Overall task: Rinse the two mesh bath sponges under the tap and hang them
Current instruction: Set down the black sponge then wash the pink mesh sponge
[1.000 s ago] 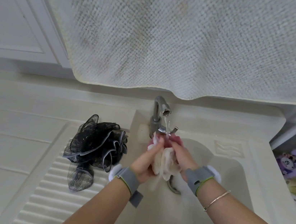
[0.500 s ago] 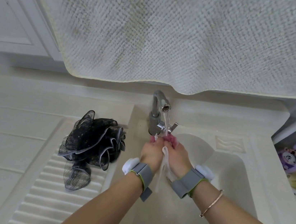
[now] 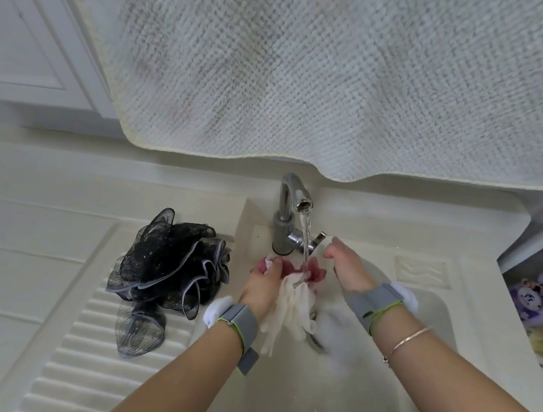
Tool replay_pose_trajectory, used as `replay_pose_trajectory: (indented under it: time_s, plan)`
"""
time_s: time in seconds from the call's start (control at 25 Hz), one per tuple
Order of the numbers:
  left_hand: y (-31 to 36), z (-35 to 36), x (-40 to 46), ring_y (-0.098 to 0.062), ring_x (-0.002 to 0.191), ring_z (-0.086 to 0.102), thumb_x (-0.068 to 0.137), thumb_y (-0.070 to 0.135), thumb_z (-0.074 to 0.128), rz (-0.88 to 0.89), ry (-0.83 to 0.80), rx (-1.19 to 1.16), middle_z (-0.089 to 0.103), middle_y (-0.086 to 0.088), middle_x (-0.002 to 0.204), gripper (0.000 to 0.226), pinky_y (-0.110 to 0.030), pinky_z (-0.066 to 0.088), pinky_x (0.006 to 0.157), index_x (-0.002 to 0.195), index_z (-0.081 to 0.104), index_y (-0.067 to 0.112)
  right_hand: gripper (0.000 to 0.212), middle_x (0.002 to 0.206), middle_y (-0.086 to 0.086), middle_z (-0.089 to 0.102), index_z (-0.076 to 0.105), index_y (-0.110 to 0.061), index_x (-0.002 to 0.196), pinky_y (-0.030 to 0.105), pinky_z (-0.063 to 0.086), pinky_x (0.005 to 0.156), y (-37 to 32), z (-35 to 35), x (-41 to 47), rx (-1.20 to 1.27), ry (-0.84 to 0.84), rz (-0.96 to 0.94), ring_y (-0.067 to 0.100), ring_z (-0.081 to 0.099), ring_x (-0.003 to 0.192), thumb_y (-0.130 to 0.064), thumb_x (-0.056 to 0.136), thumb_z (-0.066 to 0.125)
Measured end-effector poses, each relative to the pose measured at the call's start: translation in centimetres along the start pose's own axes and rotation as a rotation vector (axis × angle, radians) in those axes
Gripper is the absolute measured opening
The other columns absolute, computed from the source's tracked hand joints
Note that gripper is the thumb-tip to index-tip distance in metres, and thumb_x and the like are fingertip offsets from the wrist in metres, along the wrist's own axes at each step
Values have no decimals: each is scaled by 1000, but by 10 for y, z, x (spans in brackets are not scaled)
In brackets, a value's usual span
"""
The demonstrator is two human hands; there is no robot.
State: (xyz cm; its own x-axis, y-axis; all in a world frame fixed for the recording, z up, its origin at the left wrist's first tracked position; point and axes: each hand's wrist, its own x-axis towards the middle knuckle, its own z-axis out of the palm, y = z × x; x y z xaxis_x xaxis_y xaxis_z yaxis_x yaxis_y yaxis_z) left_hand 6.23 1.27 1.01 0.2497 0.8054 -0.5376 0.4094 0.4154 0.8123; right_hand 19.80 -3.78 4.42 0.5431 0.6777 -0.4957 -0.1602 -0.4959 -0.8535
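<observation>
The pink-and-white sponge is gripped by the left hand under the tap; the right hand is held slack, gripping nothing. Held single-handed, it could be dropped into the sink, and the black sponge near the basin edge splashed.

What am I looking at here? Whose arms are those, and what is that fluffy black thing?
There is no machine here. A person wears a camera on their head, so you see their own two arms reaching out, as if you were them. They stand at a cream sink with the tap running.

The left hand holds a pink and white mesh bath sponge under the water. The right hand is up beside the tap's handle; a thin cord seems to run from its fingers, but it is too fine to be sure.

The fluffy black thing is a second bath sponge, lying on the ribbed draining board to the left. A big towel hangs above. Each wrist wears a grey band.
</observation>
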Motion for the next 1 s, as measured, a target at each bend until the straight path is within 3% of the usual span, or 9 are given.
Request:
replay_pose_trajectory:
  time_s: [0.08, 0.16, 0.36, 0.48, 0.68, 0.76, 0.84, 0.92, 1.0]
  plan:
    - [1, -2, -1, -20, 77, 57, 98, 33, 41, 5, -9, 6, 61, -2, 79, 25, -22, 39, 61, 77, 55, 27, 19, 72, 17, 41, 47, -8, 64, 34, 27, 54, -12, 8, 1, 88, 3, 54, 25, 38, 56, -9, 83, 43]
    - [0, -3, -1, -22, 80, 59, 98, 34, 41, 7, -25, 21, 64, -5, 84, 24, -27, 43, 67, 80, 56, 27, 22, 59, 7, 27, 33, -11, 64, 28, 22, 47, -13, 17, 2, 197, -27, 139, 19, 29, 49, -4, 84, 39]
    - [-4, 0, 8, -30, 93, 63, 97, 33, 43, -9, -27, 31, 66, -5, 85, 24, -37, 50, 86, 79, 59, 28, 8, 67, 8, 37, 40, -14, 74, 32, 33, 54, -26, 26, 4, -60, -142, 101, 22, 37, 56, -12, 80, 45]
    - [-6, 1, 8, -32, 94, 64, 96, 35, 45, -11, -30, 31, 68, -7, 85, 24, -42, 51, 88, 80, 61, 28, 28, 76, 8, 42, 37, -12, 109, 27, 28, 50, -28, 23, 12, -280, -151, 17, 22, 41, 63, 4, 86, 43]
    - [0, -2, -8, -22, 92, 66, 93, 43, 51, 61, -59, -28, 71, -4, 95, 22, -34, 54, 82, 100, 65, 27, 22, 72, 9, 45, 48, -9, 69, 37, 36, 71, -23, 14, -7, -38, -296, 21, 23, 44, 71, -27, 66, 59]
    - [5, -11, -25, -19, 89, 67, 97, 36, 51, 151, -117, -96, 72, -4, 96, 20, -25, 52, 73, 103, 66, 22, 37, 89, 7, 61, 65, -12, 94, 33, 46, 84, -13, 4, -29, -19, -523, 1, 17, 58, 86, -37, 68, 73]
    - [11, -17, -37, -19, 97, 67, 97, 34, 51, 224, -170, -88, 71, -6, 105, 22, -23, 53, 76, 110, 63, 20, 46, 89, -6, 62, 53, -25, 121, 11, 46, 58, 0, -9, -48, -261, -618, -96, -6, 59, 62, -23, 81, 74]
    - [16, -20, -58, -10, 100, 63, 97, 34, 51, 294, -200, -69, 66, 1, 112, 22, -15, 50, 77, 117, 57, 25, 76, 95, -12, 60, 36, -28, 135, 7, 38, 43, 17, -16, -66, -397, -533, -202, -9, 54, 50, -13, 74, 79]
    - [16, -18, -76, -6, 106, 57, 98, 31, 51, 353, -253, -55, 57, 6, 122, 34, -12, 45, 85, 131, 48, 26, 85, 108, -9, 59, 36, -21, 136, 5, 44, 59, 29, -15, -75, -464, -415, -301, -9, 58, 73, -7, 67, 84]
